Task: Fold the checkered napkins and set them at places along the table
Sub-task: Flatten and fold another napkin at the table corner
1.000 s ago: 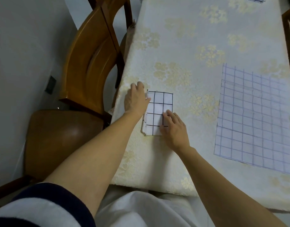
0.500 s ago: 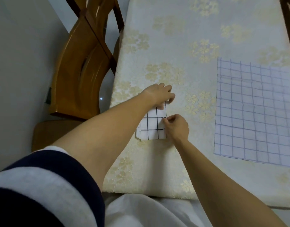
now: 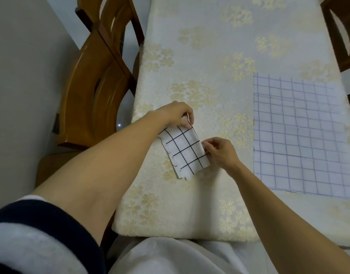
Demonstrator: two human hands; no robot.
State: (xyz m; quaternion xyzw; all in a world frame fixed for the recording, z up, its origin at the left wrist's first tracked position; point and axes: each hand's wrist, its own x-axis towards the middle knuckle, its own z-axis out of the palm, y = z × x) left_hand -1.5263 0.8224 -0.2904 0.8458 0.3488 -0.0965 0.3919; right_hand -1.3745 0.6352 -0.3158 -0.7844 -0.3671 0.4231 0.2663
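Observation:
A small folded white napkin with black check lines [image 3: 185,152] lies tilted near the table's left edge. My left hand [image 3: 175,114] pinches its far corner between thumb and fingers. My right hand [image 3: 221,152] pinches the middle of its right edge. To the right, a larger napkin with pale blue check lines [image 3: 300,135] lies spread flat on the tablecloth, untouched.
The table carries a cream tablecloth with gold flower patterns [image 3: 205,62]. A wooden chair [image 3: 97,84] stands close against the left side of the table. Part of another wooden chair [image 3: 340,34] shows at the far right. The near table edge meets my lap.
Both hands went from pressing flat on the folded napkin to pinching it. The napkin has turned at an angle, and the camera has moved closer and tilted down.

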